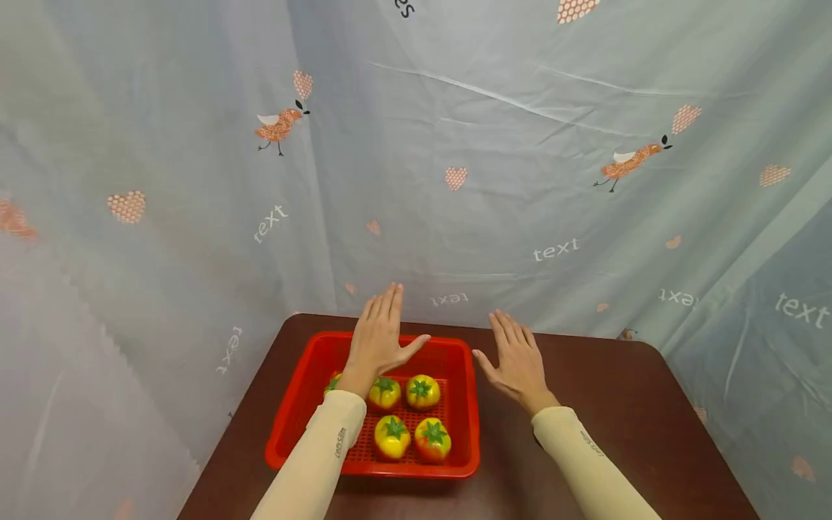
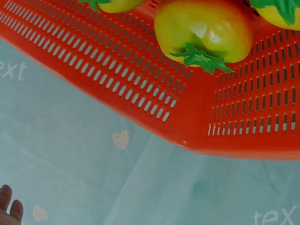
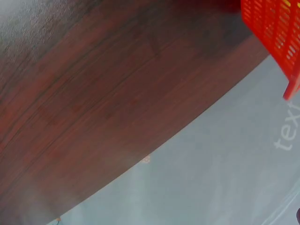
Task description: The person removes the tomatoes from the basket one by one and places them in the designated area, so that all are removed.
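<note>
My left hand (image 1: 379, 338) is held over the far side of a red plastic basket (image 1: 474, 433), fingers straight and thumb spread, holding nothing. Just right of the basket hovers my right hand (image 1: 518, 363), its fingers also extended and nothing in it. Inside the basket lie several yellow-and-red fruits with green leafy tops, shaped like persimmons; one (image 1: 391, 438) sits near the front, another (image 1: 423, 392) farther back. The left forearm partly hides the fruit (image 1: 332, 383) at the left. The left wrist view shows a fruit (image 2: 206, 33) close to a slotted basket corner (image 2: 194, 117).
The basket stands on a dark brown table (image 1: 604, 404) with rounded far corners. A pale grey-blue curtain (image 1: 416, 217), printed with birds, hearts and lettering, hangs behind the table and along its sides.
</note>
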### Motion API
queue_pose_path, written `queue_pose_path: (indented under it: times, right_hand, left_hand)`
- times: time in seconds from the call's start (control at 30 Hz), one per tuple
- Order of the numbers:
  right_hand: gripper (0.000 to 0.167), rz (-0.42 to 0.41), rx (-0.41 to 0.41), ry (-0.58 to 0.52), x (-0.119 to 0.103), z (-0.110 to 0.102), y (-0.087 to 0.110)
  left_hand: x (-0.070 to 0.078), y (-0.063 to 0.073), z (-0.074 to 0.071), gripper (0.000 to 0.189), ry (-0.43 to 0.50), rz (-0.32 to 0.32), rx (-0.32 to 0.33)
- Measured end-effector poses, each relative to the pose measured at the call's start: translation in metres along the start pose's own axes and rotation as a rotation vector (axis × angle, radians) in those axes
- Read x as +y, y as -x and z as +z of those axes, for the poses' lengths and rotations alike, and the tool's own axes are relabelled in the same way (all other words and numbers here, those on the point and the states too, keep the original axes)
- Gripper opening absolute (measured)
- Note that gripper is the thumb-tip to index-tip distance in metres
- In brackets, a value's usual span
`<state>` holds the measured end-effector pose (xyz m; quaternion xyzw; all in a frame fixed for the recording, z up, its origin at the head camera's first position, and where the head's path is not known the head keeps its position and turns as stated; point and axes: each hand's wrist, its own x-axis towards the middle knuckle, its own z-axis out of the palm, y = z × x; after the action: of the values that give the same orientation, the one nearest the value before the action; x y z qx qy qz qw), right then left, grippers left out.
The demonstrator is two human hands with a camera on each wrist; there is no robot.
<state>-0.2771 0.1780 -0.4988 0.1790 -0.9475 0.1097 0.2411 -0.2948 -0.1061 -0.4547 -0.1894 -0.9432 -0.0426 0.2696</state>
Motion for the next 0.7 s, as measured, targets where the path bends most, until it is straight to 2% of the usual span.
queue_pose_path:
  times: [0.13, 0.3, 0.53, 0.7]
  right_hand:
    - [0.076, -0.023, 0.003, -0.005, -0.005, 0.0, 0.003]
    - [0.077, -0.081, 0.0, -0.005, -0.014, 0.001, 0.013]
    - [0.079, -0.114, -0.012, -0.014, -0.022, 0.0, 0.02]
    - [0.077, -0.152, 0.016, -0.03, -0.03, 0.007, 0.026]
  left_hand:
    - [-0.001, 0.001, -0.01, 0.106, 0.045, -0.016, 0.022]
    - [-0.003, 0.012, -0.019, 0.105, 0.073, -0.057, 0.032]
    - [-0.01, 0.03, -0.017, 0.103, 0.064, -0.084, 0.043]
    - [-0.015, 0.04, -0.015, 0.101, 0.082, -0.099, 0.049]
